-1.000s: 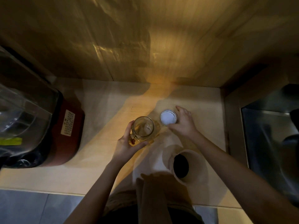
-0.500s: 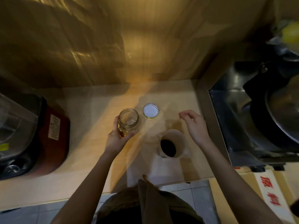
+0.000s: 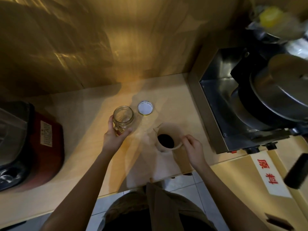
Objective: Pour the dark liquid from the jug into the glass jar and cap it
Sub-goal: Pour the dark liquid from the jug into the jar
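An open, empty glass jar [image 3: 123,117] stands on the wooden counter [image 3: 80,117], and my left hand [image 3: 115,135] grips its lower side. Its white cap [image 3: 145,108] lies flat on the counter just to the right of the jar. A pale jug [image 3: 168,139] with dark liquid inside stands nearer the front edge, spout pointing up-left. My right hand [image 3: 193,147] touches the jug's right rim, fingers curled at the handle side; the handle itself is hidden behind the hand.
A red-based blender [image 3: 31,144] stands at the left of the counter. To the right a steel stove [image 3: 233,104] carries a lidded pot [image 3: 280,95]. A wooden wall rises behind. A white label with red characters [image 3: 268,175] is stuck on the lower cabinet top.
My right hand left the cap on the counter and came down to the jug's rim. The view has swung to the right. My left hand keeps its hold on the jar.
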{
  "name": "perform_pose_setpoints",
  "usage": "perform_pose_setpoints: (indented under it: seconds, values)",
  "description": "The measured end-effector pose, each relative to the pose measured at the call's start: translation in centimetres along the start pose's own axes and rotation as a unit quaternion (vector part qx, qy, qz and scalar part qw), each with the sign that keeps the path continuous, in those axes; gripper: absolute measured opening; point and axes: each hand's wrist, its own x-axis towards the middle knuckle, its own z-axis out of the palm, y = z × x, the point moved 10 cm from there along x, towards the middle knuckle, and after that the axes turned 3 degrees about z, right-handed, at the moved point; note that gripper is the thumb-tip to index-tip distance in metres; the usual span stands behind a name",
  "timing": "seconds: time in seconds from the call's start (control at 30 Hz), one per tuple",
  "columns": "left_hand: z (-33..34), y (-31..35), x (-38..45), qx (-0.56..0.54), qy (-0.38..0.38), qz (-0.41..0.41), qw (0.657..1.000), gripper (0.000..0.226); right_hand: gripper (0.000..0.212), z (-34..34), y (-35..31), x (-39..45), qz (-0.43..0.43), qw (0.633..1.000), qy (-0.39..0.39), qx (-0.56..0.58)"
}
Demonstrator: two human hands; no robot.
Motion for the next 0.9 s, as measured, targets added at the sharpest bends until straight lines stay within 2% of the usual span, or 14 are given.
perform_pose_setpoints:
  seconds: [0.13,0.23,0.33,0.47,0.5,0.67,0.9]
  values:
    - [0.0,0.1,0.1,0.012,-0.033,-0.003,0.999,0.093,0.040,0.6,0.3,0.2,0.033,0.999,-0.002,0.028]
    - [0.1,-0.1,0.0,-0.004,-0.050,-0.005,0.999,0.080,0.036,0.4,0.1,0.8,0.053,0.995,0.025,0.086]
    - [-1.0,-0.8,0.2,-0.049,0.013,-0.023,0.998,0.062,0.034,0.6,-1.2,1.8,0.055,0.989,0.051,0.129]
    - [-2.6,-1.1,0.0,-0.084,0.119,-0.030,0.989,0.010,0.030,0.7,-3.9,3.5,0.034,0.984,0.074,0.161]
    - [-2.5,-1.1,0.1,-0.096,0.124,-0.028,0.987,0.009,0.029,0.7,-4.7,3.8,0.024,0.983,0.076,0.167]
    - [-1.4,-2.1,0.9,-0.142,0.141,-0.068,0.977,0.041,0.035,1.3,-8.1,4.8,-0.036,0.980,0.084,0.179]
    - [-0.3,-2.8,-0.1,-0.143,0.193,-0.107,0.965,0.047,0.047,2.8,-7.8,5.9,-0.039,0.975,0.074,0.206]
